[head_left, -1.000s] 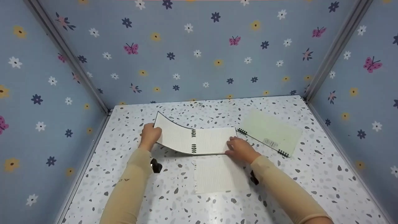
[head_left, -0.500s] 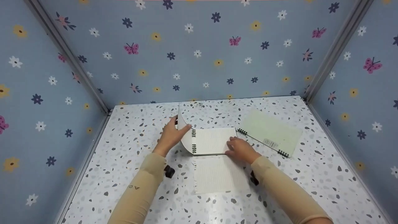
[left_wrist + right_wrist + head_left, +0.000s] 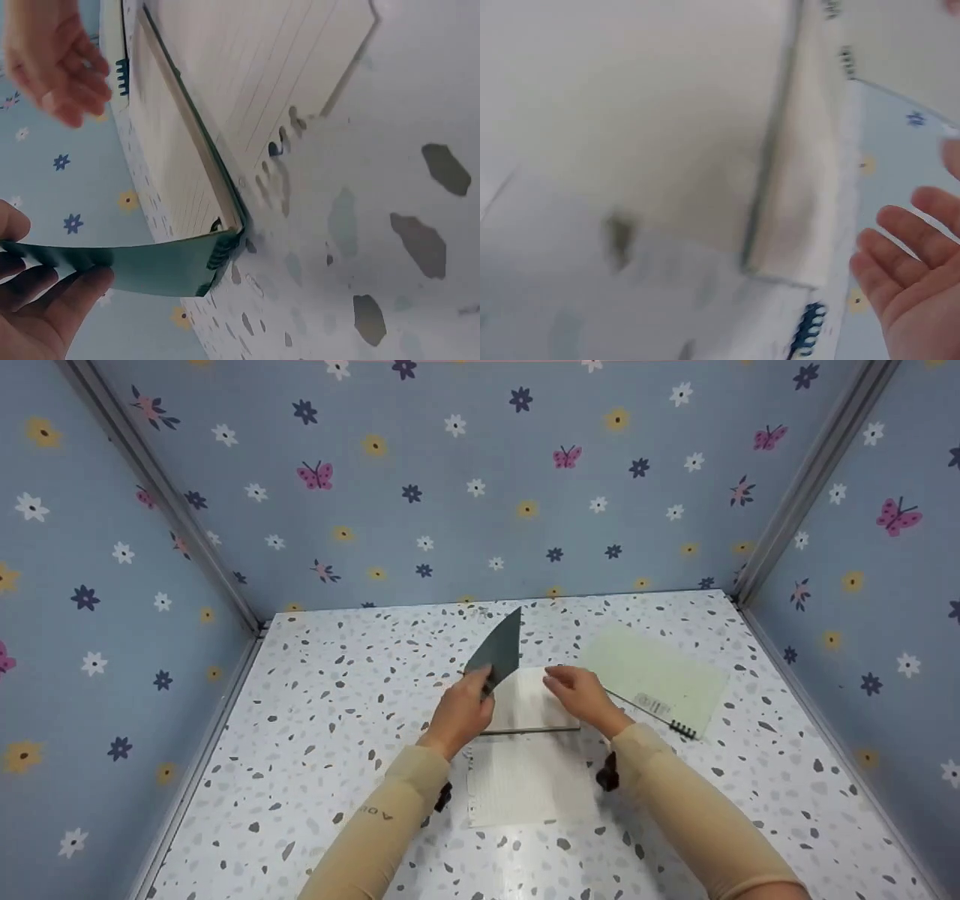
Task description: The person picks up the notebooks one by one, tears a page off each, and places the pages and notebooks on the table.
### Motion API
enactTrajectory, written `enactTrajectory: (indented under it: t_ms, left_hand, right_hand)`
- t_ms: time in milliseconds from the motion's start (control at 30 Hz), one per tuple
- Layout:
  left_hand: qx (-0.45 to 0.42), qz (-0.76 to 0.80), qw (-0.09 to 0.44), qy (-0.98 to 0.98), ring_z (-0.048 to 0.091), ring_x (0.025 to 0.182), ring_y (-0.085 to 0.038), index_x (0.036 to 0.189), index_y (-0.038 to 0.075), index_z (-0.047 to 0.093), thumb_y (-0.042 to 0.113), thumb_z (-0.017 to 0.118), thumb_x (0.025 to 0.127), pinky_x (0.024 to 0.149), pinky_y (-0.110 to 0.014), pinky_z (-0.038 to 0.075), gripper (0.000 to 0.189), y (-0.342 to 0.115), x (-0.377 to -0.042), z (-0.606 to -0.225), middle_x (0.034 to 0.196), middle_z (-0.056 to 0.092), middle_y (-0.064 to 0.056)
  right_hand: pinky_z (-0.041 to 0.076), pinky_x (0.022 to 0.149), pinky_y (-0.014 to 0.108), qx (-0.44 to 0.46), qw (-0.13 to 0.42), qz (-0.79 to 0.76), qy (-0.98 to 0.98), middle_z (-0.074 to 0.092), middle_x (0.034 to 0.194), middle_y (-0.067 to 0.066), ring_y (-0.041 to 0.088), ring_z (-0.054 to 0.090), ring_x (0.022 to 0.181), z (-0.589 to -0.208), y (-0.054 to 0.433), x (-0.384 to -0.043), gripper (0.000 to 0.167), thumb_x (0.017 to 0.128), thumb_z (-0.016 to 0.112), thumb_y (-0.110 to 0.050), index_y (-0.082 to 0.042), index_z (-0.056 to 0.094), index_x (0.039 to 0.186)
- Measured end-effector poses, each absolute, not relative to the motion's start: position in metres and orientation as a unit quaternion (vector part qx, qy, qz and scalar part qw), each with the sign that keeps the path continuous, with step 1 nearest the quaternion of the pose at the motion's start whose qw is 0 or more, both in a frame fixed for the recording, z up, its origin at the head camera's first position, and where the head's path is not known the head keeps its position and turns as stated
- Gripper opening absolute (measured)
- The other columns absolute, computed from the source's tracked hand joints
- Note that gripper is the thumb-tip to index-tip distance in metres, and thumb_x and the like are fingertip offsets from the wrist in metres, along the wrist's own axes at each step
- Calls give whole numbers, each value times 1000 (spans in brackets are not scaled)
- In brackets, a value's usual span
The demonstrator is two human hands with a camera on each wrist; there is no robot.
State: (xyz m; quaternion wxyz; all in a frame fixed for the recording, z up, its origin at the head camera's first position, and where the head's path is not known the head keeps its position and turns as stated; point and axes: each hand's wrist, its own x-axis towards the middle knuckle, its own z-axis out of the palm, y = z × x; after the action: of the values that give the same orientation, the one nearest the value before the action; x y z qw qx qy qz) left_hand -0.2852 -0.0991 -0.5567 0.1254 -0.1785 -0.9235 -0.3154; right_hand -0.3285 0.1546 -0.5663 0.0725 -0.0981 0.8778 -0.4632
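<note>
A spiral notebook lies open at a lined page [image 3: 523, 706]. My left hand [image 3: 459, 712] pinches its dark green cover [image 3: 501, 651], which stands up and curves over toward the page. In the left wrist view the thumb and fingers [image 3: 64, 307] hold the cover's edge from both sides, away from the coil [image 3: 220, 251]. My right hand [image 3: 586, 699] hovers by the page's right edge and holds nothing; its fingers look loosely spread in the right wrist view. Just in front of the notebook lies a loose lined sheet [image 3: 529, 784] with a torn, ragged left edge.
A second spiral notebook with a pale green cover [image 3: 660, 671] lies to the right, its coil side toward me. The speckled white tabletop [image 3: 337, 675] is bounded by flower-patterned panels [image 3: 480, 525] at the back and both sides.
My left hand has swung the notebook's cover up from the left and over to the right. The right hand has let go of the page's right edge and lifted slightly.
</note>
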Motion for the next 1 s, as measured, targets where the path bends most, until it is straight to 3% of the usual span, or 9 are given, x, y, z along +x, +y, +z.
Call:
enactTrajectory:
  t_ms: [100, 200, 300, 467, 600, 800, 900, 1000]
  left_hand:
    - [-196, -287, 144, -926, 69, 133, -40, 145, -10, 62, 6, 65, 102, 113, -48, 58, 45, -88, -287, -562, 143, 69, -27]
    - [-213, -254, 156, -931, 72, 128, -39, 139, -10, 67, 9, 68, 101, 110, -47, 60, 42, -78, -288, -567, 137, 72, -26]
    - [-221, -212, 152, -940, 75, 124, -37, 136, -9, 70, 15, 71, 102, 107, -46, 62, 41, -70, -288, -572, 134, 74, -24]
    - [-237, -169, 103, -951, 73, 126, -36, 137, -4, 71, 33, 71, 106, 108, -46, 61, 48, -67, -288, -581, 137, 74, -21]
    - [-221, -157, 47, -961, 70, 131, -38, 139, -4, 69, 42, 63, 111, 112, -49, 59, 55, -78, -290, -588, 141, 71, -23]
    - [-176, -126, -17, -976, 68, 132, -39, 132, -5, 72, 28, 61, 112, 114, -50, 57, 41, -93, -290, -592, 141, 69, -24]
    - [-179, -110, -44, -977, 65, 137, -40, 134, -5, 72, 29, 64, 110, 117, -50, 55, 42, -94, -289, -592, 147, 66, -24]
    - [-176, -100, -64, -977, 64, 139, -40, 133, -4, 72, 34, 66, 109, 119, -50, 53, 46, -94, -289, -591, 150, 64, -24]
  right_hand:
    - [66, 100, 44, -53, 56, -590, 804, 73, 134, 28, 33, 79, 112, -548, 151, -331, 51, 117, 49, -33, 7, 61, 147]
    - [69, 84, 35, -13, 63, -652, 755, 75, 125, 27, 24, 80, 90, -532, 150, -332, 54, 117, 49, -39, 5, 60, 147]
    - [69, 84, 32, 12, 77, -650, 756, 73, 129, 24, 20, 77, 91, -524, 151, -332, 55, 111, 63, -39, 2, 61, 148]
    - [67, 89, 32, 53, 85, -599, 795, 71, 130, 23, 21, 74, 100, -526, 155, -335, 55, 101, 78, -15, 2, 60, 149]
    - [66, 89, 32, 84, 78, -543, 832, 72, 125, 21, 21, 73, 98, -539, 159, -336, 49, 97, 77, -2, 3, 63, 143]
    - [61, 93, 47, 73, 53, -444, 891, 73, 119, 23, 26, 69, 98, -572, 161, -331, 45, 95, 73, 1, 8, 65, 139]
    - [60, 86, 47, 51, 21, -393, 918, 77, 113, 24, 26, 68, 92, -588, 159, -327, 38, 93, 71, 3, 11, 70, 130]
    - [52, 68, 40, 24, -9, -353, 935, 74, 93, 18, 23, 59, 79, -596, 155, -325, 17, 90, 67, 6, 10, 75, 105]
